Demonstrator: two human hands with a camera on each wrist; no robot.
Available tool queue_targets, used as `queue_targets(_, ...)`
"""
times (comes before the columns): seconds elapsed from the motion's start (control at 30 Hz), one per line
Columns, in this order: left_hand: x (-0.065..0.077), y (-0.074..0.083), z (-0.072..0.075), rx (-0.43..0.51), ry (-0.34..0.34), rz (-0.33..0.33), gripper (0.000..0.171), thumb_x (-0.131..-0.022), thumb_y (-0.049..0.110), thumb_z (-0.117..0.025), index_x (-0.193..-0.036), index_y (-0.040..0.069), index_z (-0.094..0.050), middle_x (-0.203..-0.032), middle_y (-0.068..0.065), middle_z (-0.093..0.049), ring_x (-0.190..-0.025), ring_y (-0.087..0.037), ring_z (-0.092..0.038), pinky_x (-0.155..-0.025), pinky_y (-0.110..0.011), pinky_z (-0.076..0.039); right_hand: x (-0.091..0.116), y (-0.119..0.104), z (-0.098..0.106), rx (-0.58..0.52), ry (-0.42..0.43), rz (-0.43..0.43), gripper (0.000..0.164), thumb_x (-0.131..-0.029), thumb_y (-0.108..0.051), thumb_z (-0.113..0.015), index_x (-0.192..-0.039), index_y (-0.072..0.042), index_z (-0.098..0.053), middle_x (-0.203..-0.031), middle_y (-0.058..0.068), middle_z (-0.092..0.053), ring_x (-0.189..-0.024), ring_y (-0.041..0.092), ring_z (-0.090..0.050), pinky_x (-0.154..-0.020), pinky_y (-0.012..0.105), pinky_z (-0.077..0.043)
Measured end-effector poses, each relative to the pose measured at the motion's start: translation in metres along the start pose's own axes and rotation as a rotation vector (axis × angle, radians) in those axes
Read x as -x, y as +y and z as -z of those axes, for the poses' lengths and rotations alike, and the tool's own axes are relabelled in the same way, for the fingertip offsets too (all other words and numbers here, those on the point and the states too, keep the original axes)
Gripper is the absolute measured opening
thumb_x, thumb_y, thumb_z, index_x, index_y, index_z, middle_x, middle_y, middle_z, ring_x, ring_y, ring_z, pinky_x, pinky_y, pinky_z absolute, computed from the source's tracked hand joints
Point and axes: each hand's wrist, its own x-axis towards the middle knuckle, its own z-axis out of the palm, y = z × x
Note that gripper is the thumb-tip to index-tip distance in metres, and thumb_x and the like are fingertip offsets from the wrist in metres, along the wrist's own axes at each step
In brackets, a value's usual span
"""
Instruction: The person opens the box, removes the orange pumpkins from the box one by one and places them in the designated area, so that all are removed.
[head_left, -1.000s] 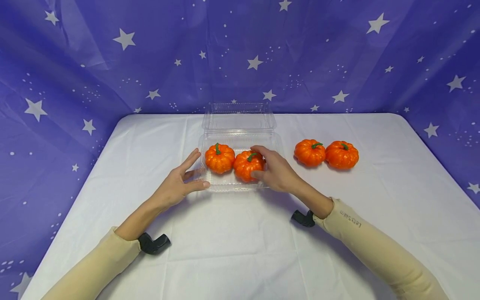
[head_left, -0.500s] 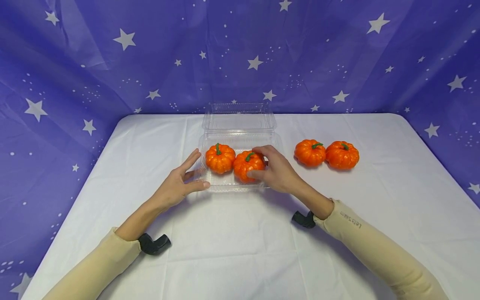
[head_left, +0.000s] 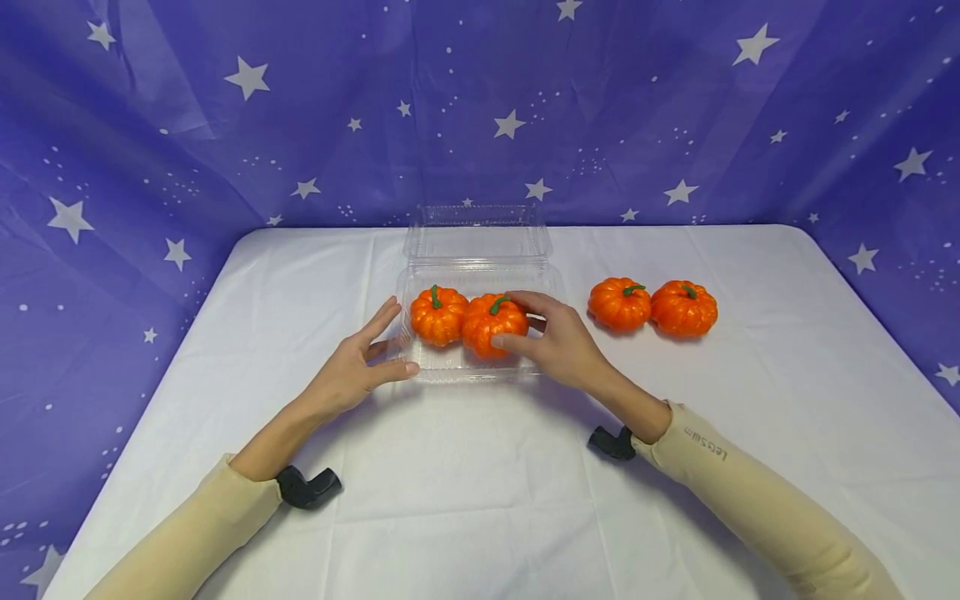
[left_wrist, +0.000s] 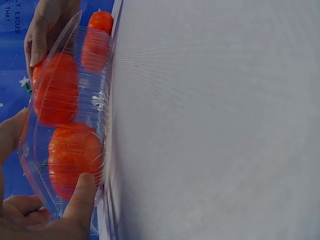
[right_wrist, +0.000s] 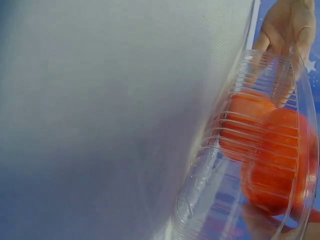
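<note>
A clear plastic clamshell container [head_left: 480, 265] lies unlatched on the table, its lid [head_left: 480, 237] folded back behind it. Inside the base, at the left, sits one small orange pumpkin [head_left: 438, 317] with a green stem. To its right is a second pumpkin [head_left: 491, 327], gripped by my right hand [head_left: 566, 346] between thumb and fingers. The left wrist view shows this held pumpkin [left_wrist: 57, 90] a little higher than the other pumpkin [left_wrist: 75, 155]. My left hand [head_left: 348, 371] rests at the container's left side, thumb and fingers spread and extended against its wall.
Two more pumpkins, one [head_left: 619, 305] beside another [head_left: 684, 310], sit on the white tablecloth [head_left: 465, 483] right of the container. A purple star-patterned curtain [head_left: 480, 100] surrounds the table's back and sides.
My right hand has shifted the gripped pumpkin slightly up and leftward, against the other pumpkin in the container. The left hand has stayed in place.
</note>
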Motion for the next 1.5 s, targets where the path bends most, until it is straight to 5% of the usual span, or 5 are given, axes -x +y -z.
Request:
queue_targets(0.27,0.001,-0.001,0.0,-0.006,-0.005,0.001,0.093,-0.088,0.019,-0.077,-0.159,0.015,-0.018,-0.165,0.003,-0.006,-0.139,-0.029,-0.04,-0.111,-0.049,-0.032,0.005,0.0,-0.001,-0.019,0.008,0.018,0.06,-0.083,-0.02,-0.082,-0.135,-0.003,-0.058,-0.131,0.013,-0.061,-0.116,0.026,-0.061,-0.098,0.037,-0.05)
queue_targets(0.53,0.004,-0.001,0.001,-0.108,-0.002,-0.043,0.093,-0.086,0.023,-0.079,-0.158,0.009,-0.021,-0.165,0.004,-0.004,-0.136,-0.035,-0.041,-0.099,-0.036,-0.046,0.006,0.004,-0.003,-0.055,0.012,0.019,0.057,-0.082,-0.022,-0.082,-0.131,-0.004,-0.058,-0.127,0.009,-0.06,-0.109,0.023,-0.061,-0.092,0.036,-0.053)
queue_targets(0.9,0.003,-0.004,0.004,-0.099,-0.002,-0.067,0.084,-0.086,0.019,-0.079,-0.154,0.005,-0.031,-0.165,0.004,-0.009,-0.135,-0.041,-0.04,-0.097,-0.037,-0.048,0.003,0.004,-0.002,-0.076,0.017,0.011,0.064,-0.082,-0.022,-0.083,-0.135,0.0,-0.055,-0.126,0.009,-0.055,-0.112,0.022,-0.058,-0.093,0.035,-0.052)
queue_targets(1.2,0.001,-0.004,0.005,-0.068,-0.016,-0.053,0.083,-0.087,0.021,-0.079,-0.155,0.011,-0.033,-0.165,0.007,-0.01,-0.136,-0.032,-0.043,-0.101,-0.041,-0.046,0.004,0.002,0.003,-0.154,0.045,-0.019,0.069,-0.08,-0.017,-0.083,-0.14,-0.003,-0.052,-0.122,0.013,-0.051,-0.116,0.028,-0.054,-0.096,0.038,-0.051)
queue_targets(1.5,0.0,-0.002,0.003,-0.05,-0.012,-0.043,0.084,-0.086,0.018,-0.079,-0.155,0.009,-0.031,-0.165,0.007,-0.009,-0.138,-0.036,-0.04,-0.096,-0.032,-0.049,0.005,-0.001,0.011,-0.237,0.056,-0.055,0.067,-0.081,-0.013,-0.082,-0.14,-0.005,-0.051,-0.135,0.011,-0.048,-0.122,0.028,-0.051,-0.101,0.038,-0.047)
